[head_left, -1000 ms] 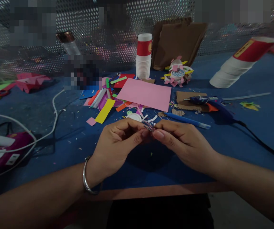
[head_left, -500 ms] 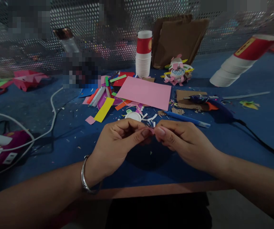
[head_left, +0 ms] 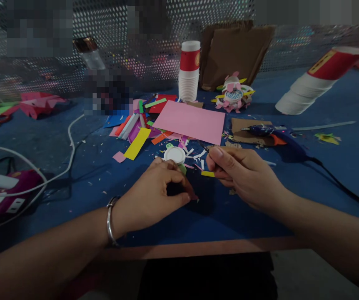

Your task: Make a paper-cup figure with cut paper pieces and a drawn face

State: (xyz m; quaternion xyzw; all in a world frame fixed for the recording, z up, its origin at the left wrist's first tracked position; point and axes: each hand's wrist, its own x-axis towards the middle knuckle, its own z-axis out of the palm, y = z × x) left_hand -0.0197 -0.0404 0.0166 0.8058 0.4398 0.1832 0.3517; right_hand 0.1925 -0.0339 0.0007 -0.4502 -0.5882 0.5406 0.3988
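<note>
My left hand (head_left: 157, 193) rests low over the blue table, thumb and fingers apart, with a gap between them. Nothing shows in its grasp, though some fingertips are hidden. A round white lid (head_left: 175, 155) lies just beyond its knuckles, and a pale green piece (head_left: 183, 168) peeks out beside them. Pinched in my right hand (head_left: 234, 166) is a thin dark pointed tool (head_left: 203, 146), its tip towards the paper scraps; its exact kind is unclear. By those fingers lies a yellow strip (head_left: 208, 173). My right hand mostly covers a blue pen.
A pink sheet (head_left: 192, 121) lies ahead among paper scraps. Right of it, a glue gun (head_left: 282, 139) rests on cardboard, its black cord trailing right. Paper cup stacks (head_left: 188, 79) and a paper-decorated figure (head_left: 233, 95) stand behind. A white cable (head_left: 70, 146) crosses the left side.
My hands have moved apart. The left came down towards the table and its pinch on a small pink piece loosened. The right, with the dark tool, stayed near its place.
</note>
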